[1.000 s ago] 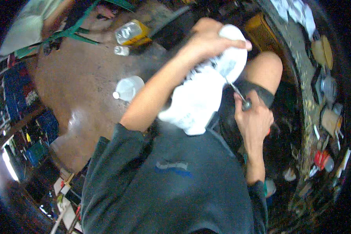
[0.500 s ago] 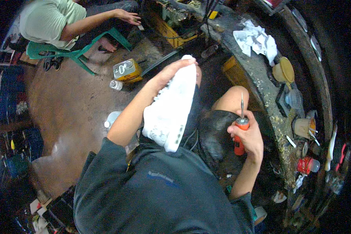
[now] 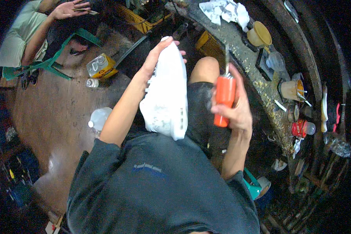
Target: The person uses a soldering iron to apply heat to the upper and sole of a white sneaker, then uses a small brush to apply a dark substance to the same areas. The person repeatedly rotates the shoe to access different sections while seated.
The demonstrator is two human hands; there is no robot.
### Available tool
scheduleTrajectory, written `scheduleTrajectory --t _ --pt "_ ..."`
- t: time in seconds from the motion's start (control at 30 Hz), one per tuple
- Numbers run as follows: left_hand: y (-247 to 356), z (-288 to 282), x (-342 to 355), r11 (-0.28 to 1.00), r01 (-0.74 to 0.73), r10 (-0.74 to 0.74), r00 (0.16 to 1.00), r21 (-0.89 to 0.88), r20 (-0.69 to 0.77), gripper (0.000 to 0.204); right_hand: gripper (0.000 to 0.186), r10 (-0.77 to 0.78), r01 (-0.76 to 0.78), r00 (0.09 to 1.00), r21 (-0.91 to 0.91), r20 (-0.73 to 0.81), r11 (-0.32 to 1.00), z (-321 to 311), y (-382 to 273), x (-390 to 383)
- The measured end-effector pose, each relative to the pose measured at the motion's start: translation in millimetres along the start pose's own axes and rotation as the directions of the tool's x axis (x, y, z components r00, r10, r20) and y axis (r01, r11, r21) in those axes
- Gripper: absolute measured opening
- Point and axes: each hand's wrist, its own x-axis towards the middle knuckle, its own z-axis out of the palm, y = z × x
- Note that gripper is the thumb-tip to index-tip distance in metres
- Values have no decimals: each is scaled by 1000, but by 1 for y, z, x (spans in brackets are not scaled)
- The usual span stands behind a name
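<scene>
My left hand (image 3: 156, 54) is wrapped around the toe end of a white sneaker (image 3: 165, 93). The shoe lies on its side along my lap, its sole edge facing right and its heel against my dark shirt. To its right, my right hand (image 3: 240, 107) grips an orange-red-handled tool (image 3: 225, 97) with a metal collar and a thin metal shaft pointing up. Motion blurs the tool and fingers slightly. A gap separates the tool from the sneaker.
A cluttered bench (image 3: 257, 78) curves along the right, carrying crumpled white paper (image 3: 226, 11), a yellow cup (image 3: 260, 34) and a tub (image 3: 292, 90). On the floor at left stand a metal can (image 3: 101, 67) and a plastic jug (image 3: 100, 118). Another person's hand (image 3: 71, 9) shows upper left.
My right hand has raised the tool and brought it left, nearer the sneaker. The sneaker stands more upright in the view. My view has shifted right, and the other person's hand has opened.
</scene>
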Motion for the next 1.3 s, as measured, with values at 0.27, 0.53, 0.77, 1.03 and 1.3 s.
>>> scheduleTrajectory --t 0.27,0.53,0.77,1.03,1.3 --pt "-17 9 2 994 55 -61 997 92 55 62 92 -549 132 835 -957 -32 257 -41 -56 174" --pt "-17 7 5 966 60 -42 996 251 -78 56 23 -603 138 770 -976 211 -166 -49 -54 253" --pt "-13 20 -1 941 -7 55 990 339 -132 61 19 -573 441 810 -776 126 452 29 2 72" --pt "-15 42 -9 874 -78 186 966 479 -182 71 26 -728 339 680 -917 86 209 56 59 33" --pt "-16 38 -7 819 -115 245 956 562 -162 76 30 -650 436 696 -899 305 46 47 53 36"
